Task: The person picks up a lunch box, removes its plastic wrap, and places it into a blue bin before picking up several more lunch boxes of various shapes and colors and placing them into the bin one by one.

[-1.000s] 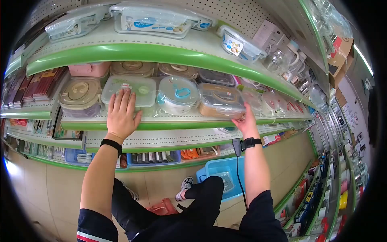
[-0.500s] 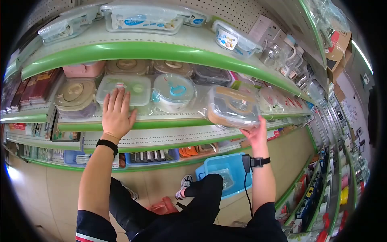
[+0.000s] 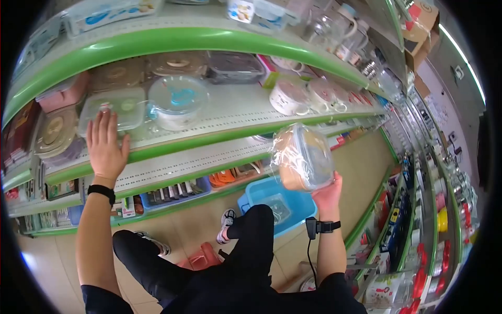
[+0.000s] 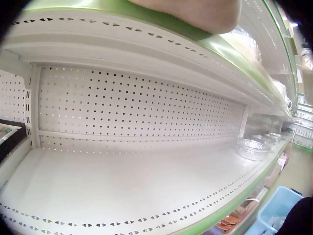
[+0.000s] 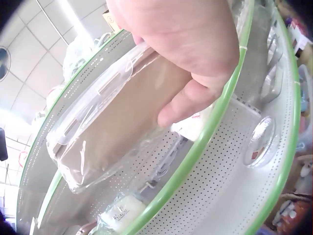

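My right hand (image 3: 328, 196) grips a tan food container (image 3: 293, 175) with a clear lid and crinkled plastic wrap. It is held tilted, out in front of the shelf edge. In the right wrist view, the thumb presses the tan side of the container (image 5: 117, 112), while most other fingers are hidden. Fingers straight, my left hand (image 3: 106, 152) rests on a clear-lidded, pale green container (image 3: 130, 107) on the shelf. Right of that sits a round tub (image 3: 180, 104) with a blue handle on its lid. Part of the left hand (image 4: 205, 12) shows atop the left wrist view.
Wrapped white mugs (image 3: 290, 97) stand farther right on the same shelf. A green-edged upper shelf (image 3: 209, 42) overhangs it. Below, a blue bin (image 3: 308, 212) stands on the floor near my legs, with a red item (image 3: 201, 256) between my feet.
My right hand has lifted the tan container off the shelf, tilting it up and bringing it out past the edge. My left hand stays on the green container. The head view has shifted right.
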`<state>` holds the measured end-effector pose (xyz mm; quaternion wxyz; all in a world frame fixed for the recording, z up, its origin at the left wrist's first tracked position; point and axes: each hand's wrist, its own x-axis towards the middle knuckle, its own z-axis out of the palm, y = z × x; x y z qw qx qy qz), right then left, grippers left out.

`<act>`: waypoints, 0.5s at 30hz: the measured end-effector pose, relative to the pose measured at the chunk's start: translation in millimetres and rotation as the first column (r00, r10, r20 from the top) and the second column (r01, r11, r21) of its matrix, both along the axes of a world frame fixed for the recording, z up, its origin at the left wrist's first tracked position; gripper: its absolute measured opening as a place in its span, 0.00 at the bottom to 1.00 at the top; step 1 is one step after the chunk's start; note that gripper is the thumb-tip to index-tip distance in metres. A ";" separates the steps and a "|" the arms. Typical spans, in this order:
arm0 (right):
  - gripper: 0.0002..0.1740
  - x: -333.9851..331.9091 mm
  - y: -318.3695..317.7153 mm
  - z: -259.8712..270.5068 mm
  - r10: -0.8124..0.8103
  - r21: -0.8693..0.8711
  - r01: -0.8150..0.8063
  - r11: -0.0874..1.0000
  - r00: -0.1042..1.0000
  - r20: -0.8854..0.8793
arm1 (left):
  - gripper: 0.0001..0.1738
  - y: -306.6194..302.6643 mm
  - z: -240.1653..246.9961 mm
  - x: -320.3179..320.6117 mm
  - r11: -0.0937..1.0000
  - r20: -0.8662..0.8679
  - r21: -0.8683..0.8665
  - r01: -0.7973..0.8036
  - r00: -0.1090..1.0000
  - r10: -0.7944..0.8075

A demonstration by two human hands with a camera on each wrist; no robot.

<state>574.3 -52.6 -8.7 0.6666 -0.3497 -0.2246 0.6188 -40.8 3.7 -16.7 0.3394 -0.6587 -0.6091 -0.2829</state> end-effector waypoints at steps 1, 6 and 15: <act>0.34 3.7 -5.9 -3.6 -0.043 -0.016 0.043 0.999 0.999 -0.003 | 0.35 0.8 -1.1 0.4 1.000 -0.008 -0.003 -0.008 1.000 0.008; 0.34 29.4 -27.8 -28.5 -0.138 -0.043 0.137 0.990 0.990 -0.015 | 0.34 2.9 -3.5 -1.2 0.999 -0.052 -0.009 -0.032 0.998 0.032; 0.34 105.7 -72.3 -74.1 -0.237 -0.168 0.317 0.933 0.896 0.375 | 0.32 8.6 -8.6 -2.4 0.998 -0.120 0.040 -0.046 0.991 0.051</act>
